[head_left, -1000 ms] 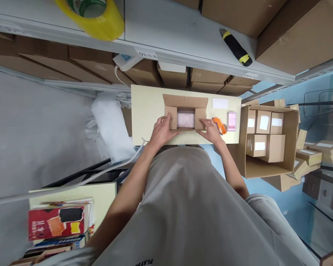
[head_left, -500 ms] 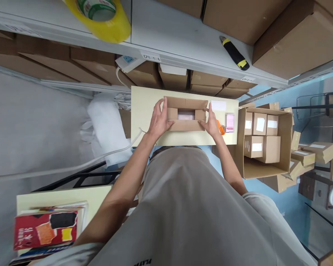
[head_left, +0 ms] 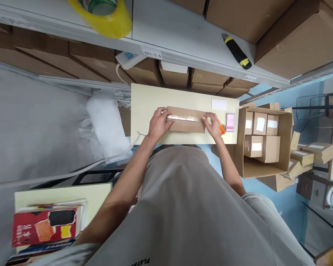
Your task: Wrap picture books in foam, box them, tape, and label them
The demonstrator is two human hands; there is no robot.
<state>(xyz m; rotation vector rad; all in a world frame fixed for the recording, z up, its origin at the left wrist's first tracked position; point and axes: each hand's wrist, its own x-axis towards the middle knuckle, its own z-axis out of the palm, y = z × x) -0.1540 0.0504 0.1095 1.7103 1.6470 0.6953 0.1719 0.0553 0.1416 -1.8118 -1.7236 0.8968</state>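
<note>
A small brown cardboard box [head_left: 186, 126] rests on the pale work table with its two long top flaps folded inward. Along the middle, where the flaps meet, runs a narrow shiny strip; whether it is tape or something inside, I cannot tell. My left hand [head_left: 158, 123] grips the box's left end, thumb and fingers at the seam. At the opposite end, my right hand [head_left: 211, 125] holds the box with its fingertips by the seam. Just right of that hand lies an orange tape dispenser [head_left: 222, 128], partly hidden behind it.
A white label [head_left: 219, 104] and a pink-screened phone [head_left: 230, 122] lie on the table's right side. Beyond stands a large open carton [head_left: 240, 147] holding several small boxes. The shelf above bears yellow tape [head_left: 116, 26] and a utility knife [head_left: 237, 51]. A cable [head_left: 100, 162] crosses at left.
The long flaps stood raised with the short end flaps and the inside showing; now they are folded down over the opening. Both hands have moved in to the seam's ends.
</note>
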